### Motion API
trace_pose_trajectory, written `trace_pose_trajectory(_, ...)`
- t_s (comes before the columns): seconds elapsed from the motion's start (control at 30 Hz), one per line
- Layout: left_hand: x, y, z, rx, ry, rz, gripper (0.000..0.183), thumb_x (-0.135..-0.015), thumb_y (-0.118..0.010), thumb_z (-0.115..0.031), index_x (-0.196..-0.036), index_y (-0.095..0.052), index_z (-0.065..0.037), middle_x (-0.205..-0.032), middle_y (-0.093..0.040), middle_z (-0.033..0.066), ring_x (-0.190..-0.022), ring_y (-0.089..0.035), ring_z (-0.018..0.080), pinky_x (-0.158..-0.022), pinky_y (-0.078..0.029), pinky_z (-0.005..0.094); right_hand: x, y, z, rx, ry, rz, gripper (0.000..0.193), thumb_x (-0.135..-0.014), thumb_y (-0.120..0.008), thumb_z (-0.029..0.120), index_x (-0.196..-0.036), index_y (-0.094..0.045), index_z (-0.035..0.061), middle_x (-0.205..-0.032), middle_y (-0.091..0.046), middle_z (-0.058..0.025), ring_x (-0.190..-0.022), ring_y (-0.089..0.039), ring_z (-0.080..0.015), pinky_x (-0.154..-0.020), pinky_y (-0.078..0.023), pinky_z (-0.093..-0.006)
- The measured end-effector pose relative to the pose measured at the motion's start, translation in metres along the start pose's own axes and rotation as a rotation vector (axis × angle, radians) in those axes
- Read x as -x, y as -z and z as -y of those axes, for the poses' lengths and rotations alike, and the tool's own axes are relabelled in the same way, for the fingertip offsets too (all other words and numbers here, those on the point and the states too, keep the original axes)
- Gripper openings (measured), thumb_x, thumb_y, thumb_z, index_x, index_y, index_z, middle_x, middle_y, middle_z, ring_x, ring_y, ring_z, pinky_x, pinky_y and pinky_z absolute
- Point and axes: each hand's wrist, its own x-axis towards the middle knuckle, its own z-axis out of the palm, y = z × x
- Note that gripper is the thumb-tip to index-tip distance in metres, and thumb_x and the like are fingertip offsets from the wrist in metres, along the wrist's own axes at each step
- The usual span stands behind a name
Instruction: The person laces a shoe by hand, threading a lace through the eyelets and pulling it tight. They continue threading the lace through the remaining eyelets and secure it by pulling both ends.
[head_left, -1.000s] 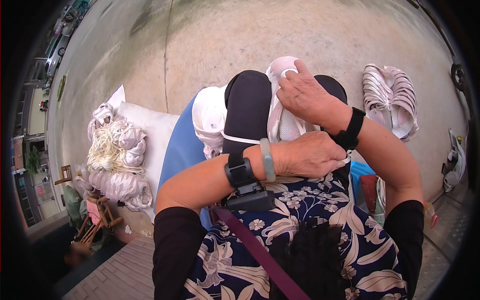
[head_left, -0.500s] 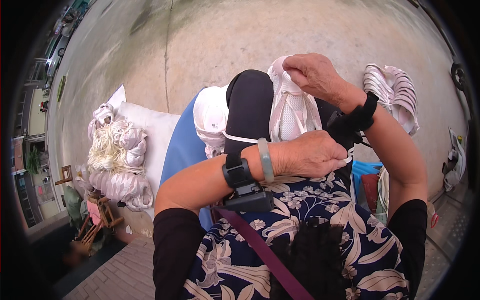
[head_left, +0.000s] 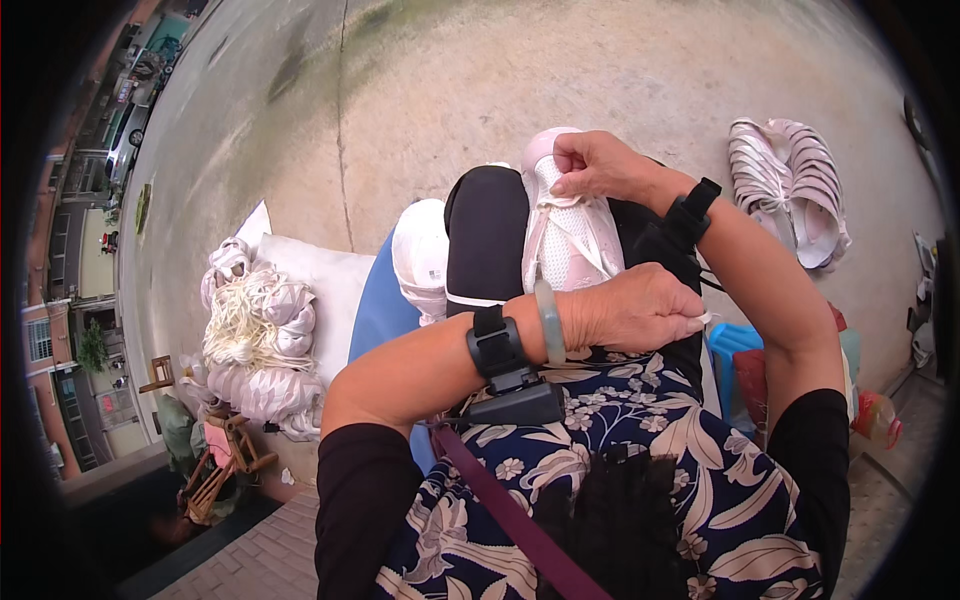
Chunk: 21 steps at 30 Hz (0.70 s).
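Note:
A pale pink and white sneaker (head_left: pixel 575 245) lies on my lap, toe pointing away from me, with white laces across its mesh. My right hand (head_left: pixel 605 167) is closed over the sneaker near the toe end of the lacing, thumb and fingertips pinched against the upper; what they grip is too small to make out. Nearer my body, my left hand (head_left: pixel 635 308) pinches the white tip of a shoelace (head_left: pixel 706 318). Left of my dark-clad knee rests another white shoe (head_left: pixel 420 250), partly hidden. A thin white lace runs over that thigh.
On a white sheet (head_left: pixel 335 275) at left sit several pale shoes (head_left: pixel 265 390) and a heap of cream laces (head_left: pixel 250 325). A laced pair of pink-white shoes (head_left: pixel 790 185) stands on the concrete at right. A blue plastic item (head_left: pixel 732 365) and a wooden stool (head_left: pixel 225 460) are nearby.
My right hand has come down from the sneaker's toe toward the lacing and now pinches there. My left hand keeps its pinch on the lace tip. The whole view has shifted slightly.

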Motion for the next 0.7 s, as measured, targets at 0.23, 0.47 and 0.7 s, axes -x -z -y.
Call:
trace_pose_trajectory(0.23,-0.004,-0.008,-0.035,0.116,-0.149,0.113,0.025,-0.086,-0.051,-0.012,-0.065,-0.043,-0.001,-0.054,-0.039,0.0132,-0.048,-0.039,0.0286,-0.047,-0.033,0.0351,0.002,-0.001,0.001,0.170,0.002,-0.037,0.025,-0.066,-0.076,0.012,-0.070,-0.052,0.0057,-0.066,-0.054,-0.0057,-0.063,-0.050,-0.0171,-0.059,-0.040,-0.0305)
trace_pose_trajectory(0.47,0.017,-0.006,-0.046,-0.179,-0.113,0.055,0.019,-0.082,-0.053,-0.011,-0.068,-0.044,-0.002,-0.058,-0.045,0.0143,-0.055,-0.049,0.0334,-0.049,-0.036,0.0391,0.032,0.001,0.002,0.061,0.098,-0.088,0.013,-0.078,-0.064,0.010,-0.076,-0.054,0.0014,-0.069,-0.052,0.0009,-0.068,-0.045,-0.0078,-0.061,-0.040,-0.0250)
trace_pose_trajectory(0.7,0.043,-0.003,-0.053,-0.298,-0.234,-0.059,0.008,-0.074,-0.059,-0.009,-0.076,-0.051,-0.007,-0.061,-0.049,0.0086,-0.058,-0.052,0.0324,-0.051,-0.039,0.0395,0.082,-0.003,0.008,-0.058,0.107,-0.120,0.008,-0.077,-0.058,0.005,-0.082,-0.062,0.0004,-0.071,-0.054,0.0005,-0.069,-0.048,-0.0078,-0.062,-0.040,-0.0237)
